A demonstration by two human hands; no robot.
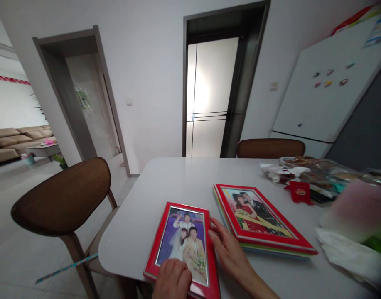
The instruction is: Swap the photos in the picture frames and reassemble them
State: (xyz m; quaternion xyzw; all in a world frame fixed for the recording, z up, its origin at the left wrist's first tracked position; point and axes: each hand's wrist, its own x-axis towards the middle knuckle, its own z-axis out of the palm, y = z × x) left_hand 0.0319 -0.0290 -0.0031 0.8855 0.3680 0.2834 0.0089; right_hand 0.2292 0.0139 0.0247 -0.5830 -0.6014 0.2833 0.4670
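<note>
A red picture frame [210, 249] with a photo of several people lies face up at the near edge of the white table. My left hand [173, 279] rests on its lower part, fingers curled together over the photo and border. At the frame's right edge is my right hand [229, 253], fingertips pressed along the red border near the upper corner. To the right, a larger red frame [265, 237] showing a couple sits on a stack with green and light blue edges under it.
On the white table [178, 178], the right side holds plastic bags [321, 170], a red packet [300, 192], white tissue [349, 253] and a pinkish container [358, 207]. One brown chair [65, 195] stands left, another [271, 148] behind the table. A white fridge [327, 99] is at the right.
</note>
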